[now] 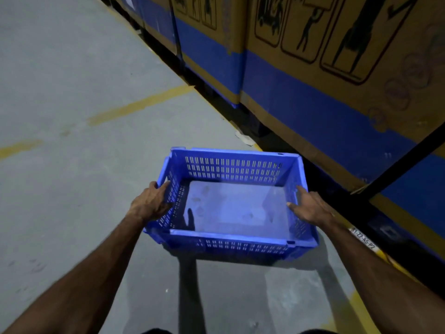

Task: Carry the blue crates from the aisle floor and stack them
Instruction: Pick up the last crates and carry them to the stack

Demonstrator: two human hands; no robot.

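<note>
A blue crate is hanging above the grey concrete aisle floor, carried between the person's two hands and casting a shadow on the floor just beneath its near edge. The crate is empty, with slotted walls and a smooth, dusty bottom marked by smudges.

The left hand is gripping the crate's left rim, fingers curled over the top edge and the thumb lying on the inside of the wall. The right hand is holding the right rim, its fingers extending along and over the edge while the thumb is pointing inward across the wall; how far the fingers are wrapping underneath cannot be told.

To the right, a row of large cardboard boxes with a broad blue band is lining the aisle. They are showing black handling pictograms of human figures in rounded frames; no wording on them can be read. A black rack beam is crossing diagonally in front of the boxes. Near the right forearm, a small white label is bearing a code that seems to read "81-22-A5-P2", though it is blurred. Worn yellow lines are running across the floor.
</note>
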